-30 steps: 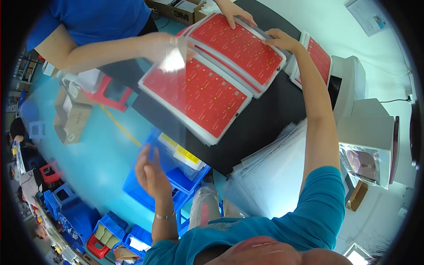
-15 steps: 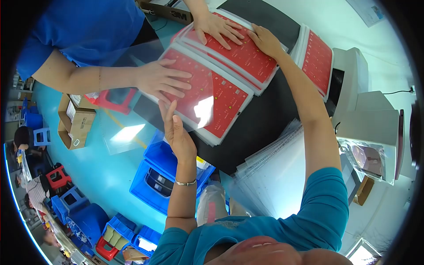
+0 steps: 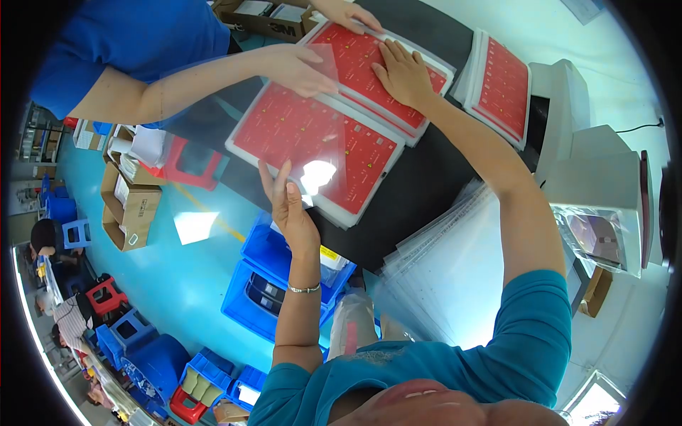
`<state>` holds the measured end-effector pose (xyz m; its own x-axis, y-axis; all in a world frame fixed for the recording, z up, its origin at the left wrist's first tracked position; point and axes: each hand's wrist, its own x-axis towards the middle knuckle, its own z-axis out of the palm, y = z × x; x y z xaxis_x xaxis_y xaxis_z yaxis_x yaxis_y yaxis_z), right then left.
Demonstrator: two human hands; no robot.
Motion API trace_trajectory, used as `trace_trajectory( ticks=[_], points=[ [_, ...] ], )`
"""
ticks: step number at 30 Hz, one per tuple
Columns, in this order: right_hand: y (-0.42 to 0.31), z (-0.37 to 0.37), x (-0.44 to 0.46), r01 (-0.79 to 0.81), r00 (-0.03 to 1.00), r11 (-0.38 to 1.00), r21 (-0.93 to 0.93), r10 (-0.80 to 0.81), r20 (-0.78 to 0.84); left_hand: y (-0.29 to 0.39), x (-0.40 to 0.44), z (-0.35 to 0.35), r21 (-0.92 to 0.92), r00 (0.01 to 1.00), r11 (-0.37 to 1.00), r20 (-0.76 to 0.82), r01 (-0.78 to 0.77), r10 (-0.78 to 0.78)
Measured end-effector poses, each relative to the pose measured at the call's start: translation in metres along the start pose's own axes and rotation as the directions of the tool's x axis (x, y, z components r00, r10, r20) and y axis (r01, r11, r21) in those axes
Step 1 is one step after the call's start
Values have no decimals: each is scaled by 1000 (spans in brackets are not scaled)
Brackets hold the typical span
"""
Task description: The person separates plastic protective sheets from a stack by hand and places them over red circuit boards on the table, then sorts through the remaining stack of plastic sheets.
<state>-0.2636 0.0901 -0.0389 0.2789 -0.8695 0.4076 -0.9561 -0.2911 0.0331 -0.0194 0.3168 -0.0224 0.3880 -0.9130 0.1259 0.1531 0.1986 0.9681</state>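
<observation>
My left hand is raised palm up at the near edge of the left stack of red printed sheets, fingers apart. A clear plastic sheet overlaps that stack close to my fingertips; I cannot tell whether they touch it. My right hand lies flat with spread fingers on the upper stack of red printed sheets. A co-worker's hand is at the clear sheet's upper edge. The co-worker's other hand rests at the upper stack's far edge.
A third red stack sits on the black table at the right, beside a grey-white machine. Clear sheets lie fanned near my body. Blue bins and cardboard boxes stand on the floor at the left.
My right hand has moved left and inward onto the upper red stack. The co-worker's hands have moved up and away, and the clear sheet has shifted with one of them.
</observation>
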Motion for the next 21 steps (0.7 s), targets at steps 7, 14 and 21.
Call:
trace_trajectory(
  ticks=[7, 14, 21],
  points=[
    [-20, -14, -14, 110, 994, 986, 123, -112, 10, 12, -24, -21, 18, 999, 1000, 30, -17, 16],
    [-25, -147, 14, 42, 931, 493, 869, 297, -213, 38, -63, -66, -177, 995, 983, 77, -48, 62],
    [-121, -140, -64, -556, 780, -365, 747, 82, 620, 71, -112, -92, -131, 999, 991, 20, -28, 31]
  ],
)
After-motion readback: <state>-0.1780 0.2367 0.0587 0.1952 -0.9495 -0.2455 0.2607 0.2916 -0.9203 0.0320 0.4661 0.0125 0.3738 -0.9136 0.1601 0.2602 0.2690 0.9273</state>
